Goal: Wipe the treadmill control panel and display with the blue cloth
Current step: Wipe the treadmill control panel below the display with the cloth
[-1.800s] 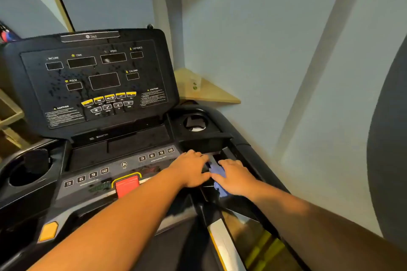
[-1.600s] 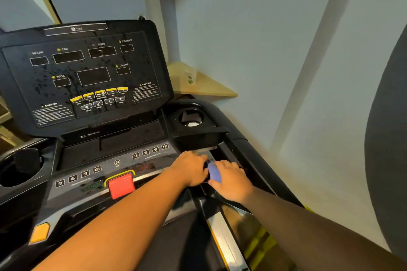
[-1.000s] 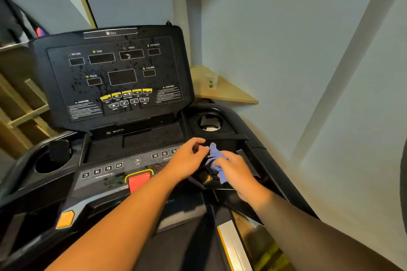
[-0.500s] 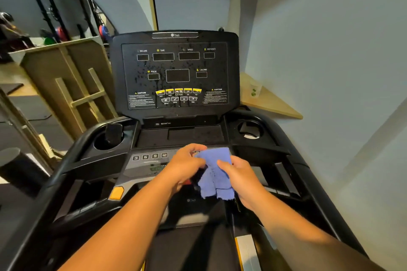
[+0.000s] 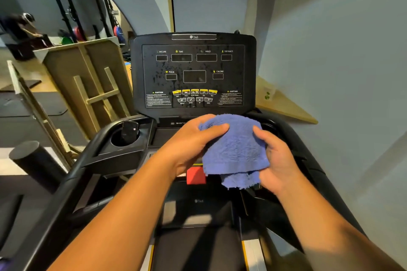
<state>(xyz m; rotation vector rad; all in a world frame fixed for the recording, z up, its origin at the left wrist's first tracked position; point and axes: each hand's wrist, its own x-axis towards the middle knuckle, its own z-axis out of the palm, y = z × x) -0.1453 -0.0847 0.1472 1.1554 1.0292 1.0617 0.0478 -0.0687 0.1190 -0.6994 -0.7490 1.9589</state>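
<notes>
A fluffy blue terry cloth (image 5: 236,149) is held up between both hands, in front of the lower edge of the black upright treadmill display console (image 5: 193,75), which is seen at 12 o'clock from it. The left hand (image 5: 193,145) is closed on the cloth's upper left edge, thumb laid across the top. The right hand (image 5: 275,158) is wrapped around its right side, fingers tucked behind. A red stop button (image 5: 195,175) is partly covered at 7 o'clock below the cloth. Dark droplets are scattered over the display face.
</notes>
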